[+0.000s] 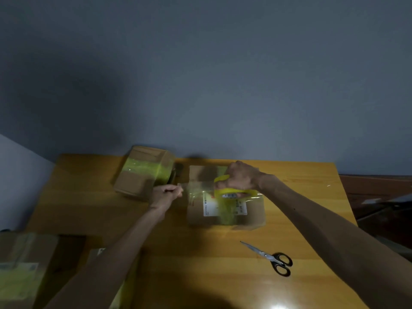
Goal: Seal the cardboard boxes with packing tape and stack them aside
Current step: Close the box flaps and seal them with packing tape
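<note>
A brown cardboard box [225, 217] with a white label lies in the middle of the wooden table [200, 264], with yellowish tape running over its top. My right hand [242, 176] grips a yellow tape roll [234, 194] just above the box. My left hand [166, 192] pinches the free end of the clear tape strip [196, 189], which is stretched leftward from the roll past the box's left edge.
A second box [142, 172], wrapped in yellow-green tape, sits at the back left of the table. More taped boxes [24, 264] stand at the lower left. Black-handled scissors [270, 258] lie on the table to the front right of the middle box.
</note>
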